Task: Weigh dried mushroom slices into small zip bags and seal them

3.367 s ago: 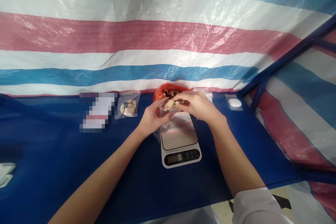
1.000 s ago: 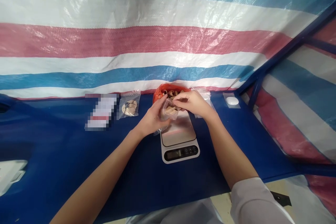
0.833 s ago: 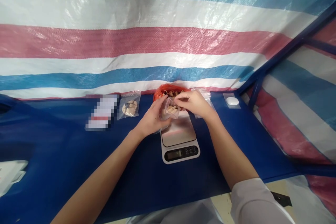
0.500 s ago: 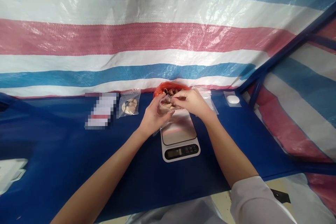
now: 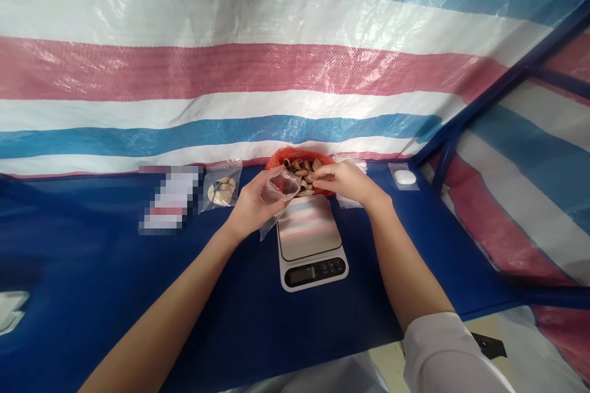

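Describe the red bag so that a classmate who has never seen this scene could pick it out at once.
Find the far edge of the blue table, by the striped sheet. Just beyond the white scale, between the left hand and the right hand, lies the red bag, holding curved pale pieces. Its red plastic sets it apart from the clear bags nearby.

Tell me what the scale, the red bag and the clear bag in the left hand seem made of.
Scale plate: probably smooth metal, since it mirrors colored stripes; scale housing: likely plastic, smooth and evenly white. Red bag: likely thin plastic film, glossy and crumpled. Clear bag in the left hand: probably flexible plastic, by its transparency and creases.
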The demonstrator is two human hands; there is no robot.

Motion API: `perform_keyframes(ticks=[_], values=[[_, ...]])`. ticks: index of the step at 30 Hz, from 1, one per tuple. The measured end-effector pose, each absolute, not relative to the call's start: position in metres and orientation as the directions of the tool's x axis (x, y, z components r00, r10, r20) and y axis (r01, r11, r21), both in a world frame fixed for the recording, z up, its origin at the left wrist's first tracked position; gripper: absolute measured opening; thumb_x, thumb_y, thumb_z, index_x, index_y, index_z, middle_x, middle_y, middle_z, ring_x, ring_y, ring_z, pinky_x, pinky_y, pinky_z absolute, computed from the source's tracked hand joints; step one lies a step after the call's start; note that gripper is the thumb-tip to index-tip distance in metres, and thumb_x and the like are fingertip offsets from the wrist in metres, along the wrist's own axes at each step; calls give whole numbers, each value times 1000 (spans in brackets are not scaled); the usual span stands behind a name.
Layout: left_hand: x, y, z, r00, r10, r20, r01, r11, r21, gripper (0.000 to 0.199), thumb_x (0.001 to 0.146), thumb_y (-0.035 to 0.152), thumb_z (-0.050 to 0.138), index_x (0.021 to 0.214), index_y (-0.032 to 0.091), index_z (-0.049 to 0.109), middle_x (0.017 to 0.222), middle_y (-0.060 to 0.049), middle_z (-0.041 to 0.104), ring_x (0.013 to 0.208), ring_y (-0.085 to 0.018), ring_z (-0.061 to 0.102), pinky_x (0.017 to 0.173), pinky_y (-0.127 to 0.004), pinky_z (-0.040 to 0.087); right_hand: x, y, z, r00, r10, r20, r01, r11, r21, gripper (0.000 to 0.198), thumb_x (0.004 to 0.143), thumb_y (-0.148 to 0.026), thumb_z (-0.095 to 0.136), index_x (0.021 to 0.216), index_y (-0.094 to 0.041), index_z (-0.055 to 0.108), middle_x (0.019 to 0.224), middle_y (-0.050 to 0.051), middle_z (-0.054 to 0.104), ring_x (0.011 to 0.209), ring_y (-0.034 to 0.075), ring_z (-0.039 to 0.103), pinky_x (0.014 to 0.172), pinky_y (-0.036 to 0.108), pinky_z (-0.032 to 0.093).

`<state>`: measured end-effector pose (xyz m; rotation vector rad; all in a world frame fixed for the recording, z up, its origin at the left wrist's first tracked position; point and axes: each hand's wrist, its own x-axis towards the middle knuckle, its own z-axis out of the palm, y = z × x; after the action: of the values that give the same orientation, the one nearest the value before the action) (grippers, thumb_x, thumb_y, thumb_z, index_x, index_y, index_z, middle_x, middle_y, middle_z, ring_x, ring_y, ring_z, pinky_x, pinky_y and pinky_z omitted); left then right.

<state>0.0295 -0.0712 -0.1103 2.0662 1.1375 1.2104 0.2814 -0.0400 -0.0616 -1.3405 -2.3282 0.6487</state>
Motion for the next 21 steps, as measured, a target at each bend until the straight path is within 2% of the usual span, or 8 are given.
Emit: perform_keyframes(ticks=[3, 5, 14, 17, 21], values=[[25, -69, -107, 291, 846, 447, 415, -532, 738, 59, 83, 42, 77, 135, 20, 60, 129, -13, 69, 117, -29, 67, 105, -46, 53, 276, -40, -65, -492, 870, 32, 785, 459, -415, 17, 89, -29, 66, 96, -27, 81, 87, 1, 75, 76, 17, 60, 65, 27, 35], [24, -69, -107, 296, 850, 436, 415, -526, 742, 59, 83, 43, 76, 135, 20, 60, 130, -13, 69, 118, -29, 67, 105, -46, 53, 270, -40, -67, -504, 864, 14, 802, 473, -365, 16, 89, -32, 66, 95, -28, 81, 88, 2, 74, 78, 18, 59, 63, 28, 33], [21, -68, -107, 307, 853, 422, 402, -518, 755, 59, 83, 47, 75, 134, 22, 62, 131, -13, 68, 119, -30, 67, 105, -47, 54, 260, -35, -76, -493, 870, 4, 830, 472, -296, 18, 90, -38, 67, 99, -33, 82, 107, 6, 70, 84, 20, 64, 68, 30, 41], [22, -68, -106, 301, 856, 420, 400, -514, 759, 59, 82, 48, 76, 134, 21, 63, 130, -13, 68, 118, -30, 67, 105, -47, 55, 258, -34, -77, -485, 874, -25, 843, 460, -278, 20, 91, -39, 67, 103, -35, 82, 106, 6, 70, 89, 22, 65, 71, 31, 43], [23, -70, -103, 303, 855, 421, 409, -516, 753, 58, 82, 48, 76, 133, 21, 63, 130, -13, 69, 118, -30, 67, 105, -47, 54, 254, -32, -78, -479, 877, -44, 857, 457, -239, 19, 90, -40, 67, 98, -31, 82, 104, 7, 70, 87, 22, 65, 70, 31, 43]])
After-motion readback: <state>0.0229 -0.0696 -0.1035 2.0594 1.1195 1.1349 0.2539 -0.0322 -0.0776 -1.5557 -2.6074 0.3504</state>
